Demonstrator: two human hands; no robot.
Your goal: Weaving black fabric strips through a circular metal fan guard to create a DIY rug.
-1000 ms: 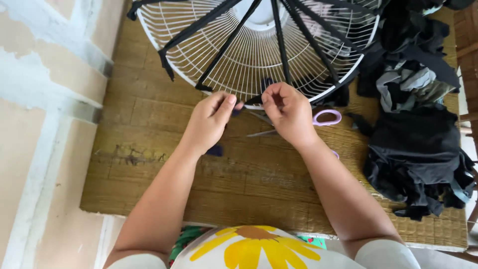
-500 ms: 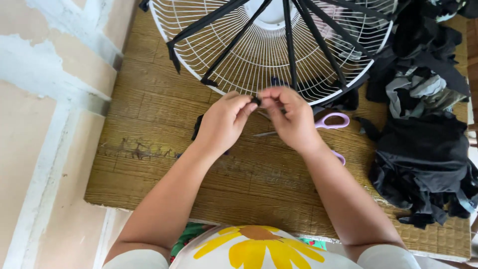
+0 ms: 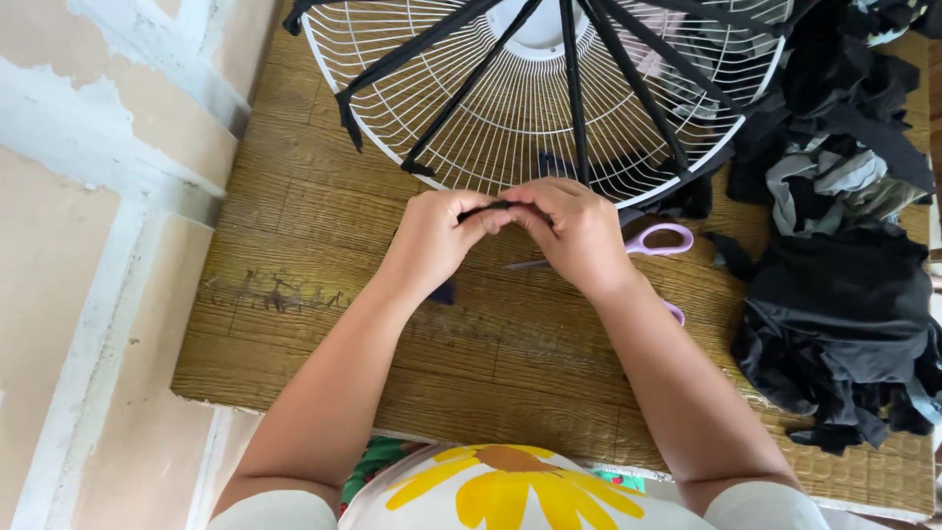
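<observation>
A white wire fan guard lies on a woven mat, with black fabric strips stretched across it like spokes. My left hand and my right hand meet just below the guard's near rim, both pinching a short black fabric strip between fingertips. The strip's end hangs down behind my left hand.
Purple-handled scissors lie on the mat just right of my right hand. A heap of black and grey fabric scraps fills the right side. A pale plastered floor borders the mat on the left.
Both hands have drawn together and closer to me, away from the guard's rim, now holding the black strip between them. The view shifted slightly.
</observation>
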